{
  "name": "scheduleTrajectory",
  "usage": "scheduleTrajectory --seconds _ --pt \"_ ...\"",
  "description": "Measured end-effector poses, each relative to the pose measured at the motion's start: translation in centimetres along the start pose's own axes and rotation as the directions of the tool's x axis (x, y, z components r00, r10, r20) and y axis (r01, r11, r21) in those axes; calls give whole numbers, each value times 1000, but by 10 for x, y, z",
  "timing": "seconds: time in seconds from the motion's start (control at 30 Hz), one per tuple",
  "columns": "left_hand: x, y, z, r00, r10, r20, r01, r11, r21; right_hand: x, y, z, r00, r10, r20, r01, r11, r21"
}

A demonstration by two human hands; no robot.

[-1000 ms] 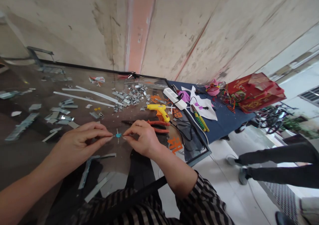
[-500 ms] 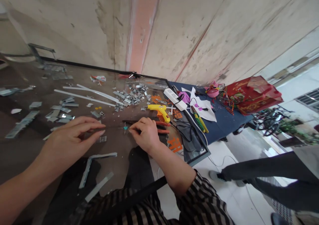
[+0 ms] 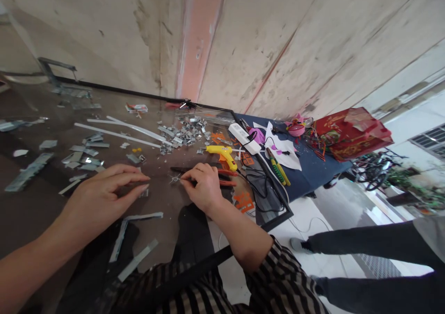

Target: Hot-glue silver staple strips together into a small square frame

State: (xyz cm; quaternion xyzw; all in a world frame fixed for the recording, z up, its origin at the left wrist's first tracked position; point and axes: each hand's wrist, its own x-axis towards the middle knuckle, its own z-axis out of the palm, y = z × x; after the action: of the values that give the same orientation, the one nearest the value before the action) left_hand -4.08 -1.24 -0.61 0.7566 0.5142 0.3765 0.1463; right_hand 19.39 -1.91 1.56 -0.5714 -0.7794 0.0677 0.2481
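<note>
My right hand [image 3: 203, 184] is closed in a pinch on a small, thin-armed star-shaped piece [image 3: 174, 179] that sticks out left of the fingertips. My left hand [image 3: 109, 191] hovers to the left, its thumb and forefinger tips brought together. Whatever lies in that left pinch is too fine to make out. Behind my right hand lie pliers with red handles [image 3: 227, 182], their dark jaws pointing left. A yellow glue gun [image 3: 219, 150] rests just beyond them. Under my left fingertips is a small clear piece [image 3: 144, 193].
Metal scraps [image 3: 189, 131], white strips [image 3: 118, 135] and an angled strip [image 3: 121, 235] lie on the brown table. A white power strip [image 3: 243, 137], green-yellow pliers [image 3: 278, 169] and a red bag [image 3: 354, 133] are on the right. Another person's legs [image 3: 368, 240] stand at the right.
The small piece at my right fingertips showed teal before and now looks silvery, turned differently. My left hand has shifted slightly right. The other person's legs have moved apart.
</note>
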Motion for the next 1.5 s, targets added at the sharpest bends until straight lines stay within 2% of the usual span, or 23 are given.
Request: scheduleTrajectory --seconds 0.23,0.43,0.53,0.6,0.7,0.8,0.87,1.0,1.1,1.2,1.27,1.4,1.47,1.5 --pt "4 -3 -9 999 -44 -13 44 999 30 0 -1 3 996 -56 63 65 988 -142" --pt "7 -6 -17 999 -51 -10 51 999 -9 -2 0 3 993 -96 72 106 982 -159" --pt "7 -8 -18 999 -33 -25 32 999 -13 -3 1 0 992 -123 32 126 983 -135" --pt "6 -9 -19 999 -26 -32 25 1000 -15 -3 1 -3 989 -147 -27 145 986 -80" --pt "6 -9 -22 999 -19 -32 18 1000 -16 -4 3 -8 974 -171 -150 186 978 92" --pt "6 -7 -22 1000 3 -22 -4 1000 -27 -6 5 -10 955 -152 -253 228 925 304" --pt "6 -6 -22 1000 20 -12 -20 999 -36 -10 5 -9 959 -126 -255 229 872 432" --pt "6 -3 -20 999 53 -6 -53 998 -41 -16 1 -6 980 -92 -175 184 743 643" --pt "6 -2 -20 996 88 -7 -88 995 -40 -15 -2 -6 993 -58 -101 116 598 793" --pt "6 1 -20 992 127 -3 -127 991 -39 -12 -3 -13 998 -59 -13 40 478 877" --pt "5 3 -20 989 147 -5 -147 988 -36 -10 -5 -20 997 -64 53 -19 443 897" --pt "6 10 -20 982 189 -4 -189 981 -32 -11 -10 -37 976 -20 218 -181 488 854" --pt "5 14 -21 978 207 -4 -207 978 -28 -13 -14 -46 940 -46 338 -248 589 770" --pt "5 15 -22 977 213 -6 -213 977 -26 -14 -15 -50 922 -75 381 -238 665 708"
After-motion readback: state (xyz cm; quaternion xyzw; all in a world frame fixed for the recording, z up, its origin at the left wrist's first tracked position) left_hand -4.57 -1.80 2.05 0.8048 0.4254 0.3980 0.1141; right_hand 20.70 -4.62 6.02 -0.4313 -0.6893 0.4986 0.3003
